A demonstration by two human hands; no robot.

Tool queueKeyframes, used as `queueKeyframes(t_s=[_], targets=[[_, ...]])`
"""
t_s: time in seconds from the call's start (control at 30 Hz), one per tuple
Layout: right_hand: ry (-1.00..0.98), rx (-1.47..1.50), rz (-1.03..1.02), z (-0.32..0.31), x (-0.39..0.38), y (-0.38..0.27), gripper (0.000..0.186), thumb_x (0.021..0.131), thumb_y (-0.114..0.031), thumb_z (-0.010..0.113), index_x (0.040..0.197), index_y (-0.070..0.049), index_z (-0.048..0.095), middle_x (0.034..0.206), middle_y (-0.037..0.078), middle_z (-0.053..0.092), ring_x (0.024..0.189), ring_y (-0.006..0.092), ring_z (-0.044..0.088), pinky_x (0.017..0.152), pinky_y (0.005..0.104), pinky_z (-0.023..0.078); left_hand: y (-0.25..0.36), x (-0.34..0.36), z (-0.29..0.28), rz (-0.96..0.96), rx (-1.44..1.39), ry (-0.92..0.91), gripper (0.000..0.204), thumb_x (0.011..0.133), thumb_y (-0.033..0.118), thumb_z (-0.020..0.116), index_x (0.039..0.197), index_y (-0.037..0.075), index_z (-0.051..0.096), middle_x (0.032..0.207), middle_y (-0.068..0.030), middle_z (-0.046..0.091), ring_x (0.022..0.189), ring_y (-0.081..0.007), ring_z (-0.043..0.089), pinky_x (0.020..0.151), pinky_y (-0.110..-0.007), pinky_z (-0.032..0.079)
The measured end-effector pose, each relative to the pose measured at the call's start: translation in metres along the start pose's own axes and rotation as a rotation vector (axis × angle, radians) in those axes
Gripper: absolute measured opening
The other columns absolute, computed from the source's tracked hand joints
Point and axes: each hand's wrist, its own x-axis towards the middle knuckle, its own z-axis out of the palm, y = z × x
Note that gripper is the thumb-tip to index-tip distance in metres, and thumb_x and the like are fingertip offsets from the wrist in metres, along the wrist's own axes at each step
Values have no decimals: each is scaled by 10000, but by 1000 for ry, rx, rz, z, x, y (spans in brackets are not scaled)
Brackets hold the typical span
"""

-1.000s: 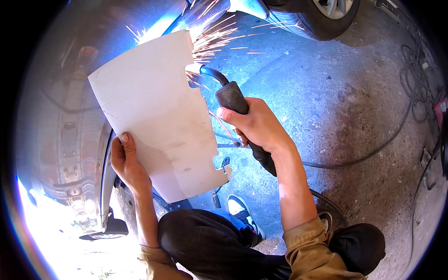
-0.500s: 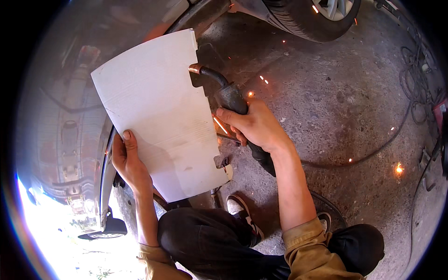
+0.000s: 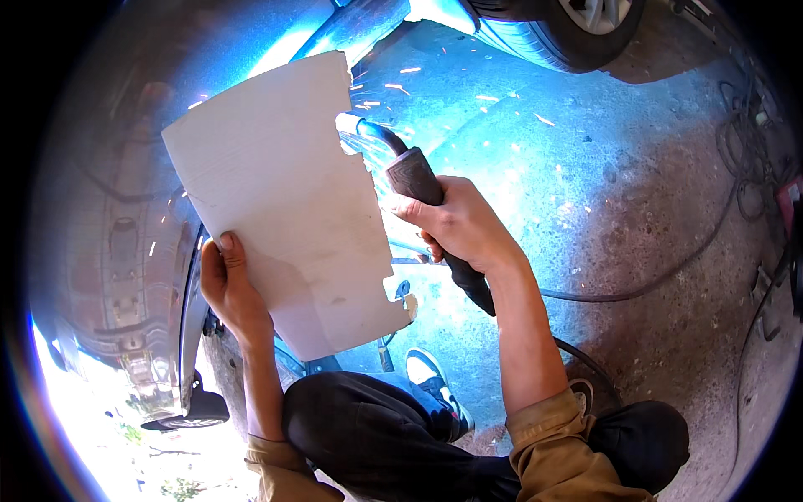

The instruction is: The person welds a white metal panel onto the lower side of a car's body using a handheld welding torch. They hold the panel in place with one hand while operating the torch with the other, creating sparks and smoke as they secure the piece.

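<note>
My left hand [image 3: 234, 284] grips the lower left edge of a white cardboard sheet [image 3: 276, 201] with notched right edge, thumb on its face, held up before the car's silver body [image 3: 125, 192]. My right hand [image 3: 456, 222] is wrapped round the black handle of a welding torch [image 3: 410, 171], thumb along it. The torch's bent neck reaches to the notched edge near the sheet's upper right; the nozzle [image 3: 347, 122] glows white-blue. Bright blue light and sparks show around and behind the sheet, which hides the spot beyond it.
A car wheel [image 3: 585, 29] is at the top right. Hoses and cables [image 3: 736, 142] lie looped on the concrete floor [image 3: 652, 226] at the right, with a red object [image 3: 786, 201] at the edge. My bent knee and shoe [image 3: 427, 376] are below.
The blue glare and sparks, bright a second ago, died to a few orange embers half a second ago and are bright again now. Both hands have barely moved.
</note>
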Motion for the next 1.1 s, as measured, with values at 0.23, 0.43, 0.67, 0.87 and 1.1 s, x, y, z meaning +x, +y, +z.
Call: queueKeyframes(t_s=[0.23, 0.43, 0.67, 0.87, 1.1], targets=[[26, 5, -93, -6, 4, 11, 459, 826, -460, 723, 727, -27, 605, 506, 9, 514, 433, 122, 518, 426, 312, 385, 2, 1, -7, -28, -26, 136, 362, 991, 334, 547, 1011, -23, 603, 855, -45, 612, 778, -110, 520, 711, -249, 431], [43, 37, -85, -5, -2, 2, 474, 852, -442, 702, 668, -26, 571, 487, 17, 501, 403, 121, 504, 404, 322, 365, -5, 4, -18, -31, -59, 132, 381, 975, 364, 570, 983, -16, 598, 838, -49, 609, 774, -121, 527, 704, -251, 428], [25, 24, -59, -2, 3, 3, 499, 865, -440, 694, 599, -47, 540, 488, 12, 491, 410, 93, 484, 396, 272, 360, -10, 5, -21, -28, -65, 117, 382, 972, 364, 573, 988, -16, 601, 850, -55, 613, 781, -123, 531, 715, -259, 429], [21, 48, -69, -1, 3, 3, 485, 866, -428, 701, 614, -45, 541, 486, 13, 489, 402, 95, 475, 394, 270, 352, -5, 2, -8, -50, -59, 104, 372, 979, 346, 567, 1023, -21, 609, 866, -47, 614, 786, -111, 525, 722, -251, 426], [25, 50, -53, -1, 3, -1, 487, 850, -451, 713, 634, -50, 542, 491, 15, 491, 401, 103, 481, 393, 273, 372, -7, 1, -5, -44, -63, 16, 367, 980, 346, 569, 995, -18, 614, 846, -22, 605, 773, -83, 502, 723, -229, 408]])
